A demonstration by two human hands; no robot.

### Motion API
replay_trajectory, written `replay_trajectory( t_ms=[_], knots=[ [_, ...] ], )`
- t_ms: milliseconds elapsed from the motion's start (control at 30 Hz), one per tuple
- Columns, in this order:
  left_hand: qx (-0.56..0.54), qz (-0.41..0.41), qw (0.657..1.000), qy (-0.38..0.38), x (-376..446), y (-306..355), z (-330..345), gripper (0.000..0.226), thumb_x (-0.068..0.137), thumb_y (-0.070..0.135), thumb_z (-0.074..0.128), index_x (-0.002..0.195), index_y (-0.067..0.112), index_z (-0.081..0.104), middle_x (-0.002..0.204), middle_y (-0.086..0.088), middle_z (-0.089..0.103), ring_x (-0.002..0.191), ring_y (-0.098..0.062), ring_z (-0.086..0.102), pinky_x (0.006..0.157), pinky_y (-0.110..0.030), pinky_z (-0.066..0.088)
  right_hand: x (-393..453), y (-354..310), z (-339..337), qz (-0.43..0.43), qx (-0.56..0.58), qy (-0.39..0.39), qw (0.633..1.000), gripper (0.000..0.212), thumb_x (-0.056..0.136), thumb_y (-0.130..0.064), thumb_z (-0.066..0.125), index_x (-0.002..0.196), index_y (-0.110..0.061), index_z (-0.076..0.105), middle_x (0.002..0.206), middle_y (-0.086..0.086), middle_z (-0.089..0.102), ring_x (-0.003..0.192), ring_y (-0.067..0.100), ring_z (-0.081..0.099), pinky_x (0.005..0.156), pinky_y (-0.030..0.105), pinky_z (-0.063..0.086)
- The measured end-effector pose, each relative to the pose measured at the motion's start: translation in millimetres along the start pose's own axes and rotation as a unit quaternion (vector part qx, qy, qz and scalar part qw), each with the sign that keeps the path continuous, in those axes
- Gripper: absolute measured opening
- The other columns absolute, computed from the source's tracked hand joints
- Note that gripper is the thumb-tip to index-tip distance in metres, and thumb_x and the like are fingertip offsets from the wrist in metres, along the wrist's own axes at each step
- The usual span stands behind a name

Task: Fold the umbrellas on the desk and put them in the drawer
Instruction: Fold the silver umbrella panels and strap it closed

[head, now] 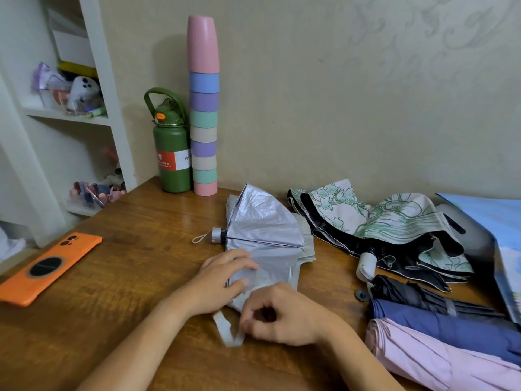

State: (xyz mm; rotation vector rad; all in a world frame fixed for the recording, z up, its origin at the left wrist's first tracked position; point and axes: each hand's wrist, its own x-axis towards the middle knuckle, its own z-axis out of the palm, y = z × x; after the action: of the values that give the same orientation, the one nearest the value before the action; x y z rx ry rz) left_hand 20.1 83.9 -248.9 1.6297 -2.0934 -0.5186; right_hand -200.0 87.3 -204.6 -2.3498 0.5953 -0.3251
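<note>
A crumpled silver fabric umbrella (265, 230) lay half-collapsed on the brown wooden desk (135, 249), its grey handle and loop pointing left. The left hand (222, 280) rested flat on its near folds, while the right hand (282, 314) pinched the pale grey closure strap (228, 331). To the right lay a white-and-green floral umbrella (394, 221), a black one (417, 294), a navy one (451, 325) and a pink one (439, 359). An orange phone (48, 266) lay at the left; a green bottle (172, 148) stood just beside a tall stack of pastel cups (203, 108) at the wall.

Both forearms are bare to the frame's edge, with seemingly no sleeves, rings or watch on either grip.
</note>
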Motion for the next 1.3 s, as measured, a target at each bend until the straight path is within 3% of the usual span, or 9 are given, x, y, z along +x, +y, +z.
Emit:
replay_trajectory(
  t_ms=[200, 333, 567, 733, 800, 933, 1100, 1233, 1300],
  knots=[
    [0.068, -0.008, 0.996, -0.056, -3.4, 9.0, -5.0, 0.067, 0.087, 0.042, 0.041, 0.147, 0.063, 0.019, 0.166, 0.029, -0.004, 0.149, 0.009, -0.022, 0.127, -0.041, -0.009, 4.5, 12.0, -4.3, 0.027, -0.072, 0.234, 0.969, 0.024, 0.098, -0.031, 0.047, 0.109, -0.029, 0.069, 0.097, -0.017, 0.062, 0.093, 0.003, 0.057, 0.083, 0.02, 0.042],
    [0.128, -0.03, 0.989, -0.069, -8.3, 13.6, -0.9, 0.058, 0.101, 0.048, 0.026, 0.156, 0.058, 0.01, 0.164, 0.026, -0.021, 0.144, 0.005, -0.036, 0.123, -0.047, -0.022, 2.5, 31.4, 0.2, 0.186, -0.226, 0.133, 0.947, 0.054, 0.096, -0.058, 0.048, 0.142, -0.03, 0.049, 0.142, -0.011, 0.045, 0.13, 0.015, 0.041, 0.107, 0.036, 0.038],
    [0.192, -0.048, 0.973, -0.12, -8.0, 13.6, -1.7, 0.077, 0.089, 0.086, 0.025, 0.153, 0.061, -0.01, 0.159, 0.024, -0.036, 0.141, 0.0, -0.044, 0.122, -0.051, -0.021, 2.2, 27.4, -3.7, 0.211, -0.242, 0.145, 0.936, 0.044, 0.098, -0.045, 0.053, 0.137, -0.025, 0.052, 0.139, -0.007, 0.05, 0.129, 0.018, 0.045, 0.103, 0.035, 0.041],
    [0.192, -0.048, 0.971, -0.132, -6.8, 13.3, -3.7, 0.08, 0.086, 0.089, 0.026, 0.152, 0.063, -0.011, 0.161, 0.023, -0.034, 0.143, -0.002, -0.041, 0.122, -0.05, -0.021, 13.9, 36.1, -10.5, 0.186, -0.093, 0.351, 0.913, 0.046, 0.093, -0.024, 0.065, 0.137, -0.019, 0.054, 0.135, -0.001, 0.052, 0.123, 0.016, 0.052, 0.105, 0.028, 0.042],
    [0.193, -0.049, 0.971, -0.132, -7.3, 13.7, -4.3, 0.08, 0.087, 0.089, 0.027, 0.152, 0.063, -0.01, 0.161, 0.023, -0.033, 0.144, -0.003, -0.04, 0.123, -0.051, -0.02, 18.7, 31.3, -17.5, 0.206, 0.086, 0.391, 0.893, 0.054, 0.09, -0.027, 0.069, 0.14, -0.028, 0.048, 0.133, -0.003, 0.055, 0.113, 0.011, 0.061, 0.1, 0.032, 0.049],
    [0.191, -0.051, 0.971, -0.131, -7.3, 14.5, -4.5, 0.079, 0.087, 0.089, 0.027, 0.151, 0.064, -0.011, 0.162, 0.022, -0.032, 0.145, -0.002, -0.04, 0.123, -0.05, -0.019, 24.3, 20.8, -23.1, 0.186, 0.31, 0.381, 0.851, 0.069, 0.095, -0.021, 0.066, 0.153, -0.035, 0.031, 0.132, 0.004, 0.06, 0.089, 0.015, 0.076, 0.07, 0.028, 0.054],
    [0.196, -0.052, 0.97, -0.136, -7.3, 14.9, -5.0, 0.079, 0.087, 0.088, 0.025, 0.152, 0.062, -0.012, 0.162, 0.022, -0.033, 0.145, -0.003, -0.04, 0.123, -0.051, -0.019, 23.2, 23.6, -29.8, 0.178, 0.401, 0.357, 0.825, 0.084, 0.097, -0.015, 0.064, 0.161, -0.036, 0.015, 0.106, 0.006, 0.077, 0.089, 0.026, 0.076, 0.081, 0.033, 0.057],
    [0.193, -0.052, 0.97, -0.138, -7.5, 16.4, -6.0, 0.079, 0.088, 0.087, 0.026, 0.153, 0.061, -0.01, 0.162, 0.022, -0.033, 0.145, -0.003, -0.04, 0.123, -0.051, -0.019, 23.9, 24.2, -29.4, 0.2, 0.409, 0.348, 0.82, 0.08, 0.096, -0.019, 0.067, 0.161, -0.027, 0.02, 0.141, 0.002, 0.055, 0.074, 0.017, 0.071, 0.074, 0.031, 0.054],
    [0.19, -0.051, 0.971, -0.136, -7.8, 16.4, -6.1, 0.079, 0.088, 0.087, 0.026, 0.153, 0.061, -0.01, 0.162, 0.022, -0.032, 0.145, -0.002, -0.039, 0.123, -0.05, -0.018, 25.0, 25.0, -26.6, 0.21, 0.409, 0.346, 0.818, 0.074, 0.095, -0.023, 0.07, 0.156, -0.023, 0.029, 0.128, 0.005, 0.062, 0.067, 0.013, 0.066, 0.07, 0.03, 0.051]
  ],
)
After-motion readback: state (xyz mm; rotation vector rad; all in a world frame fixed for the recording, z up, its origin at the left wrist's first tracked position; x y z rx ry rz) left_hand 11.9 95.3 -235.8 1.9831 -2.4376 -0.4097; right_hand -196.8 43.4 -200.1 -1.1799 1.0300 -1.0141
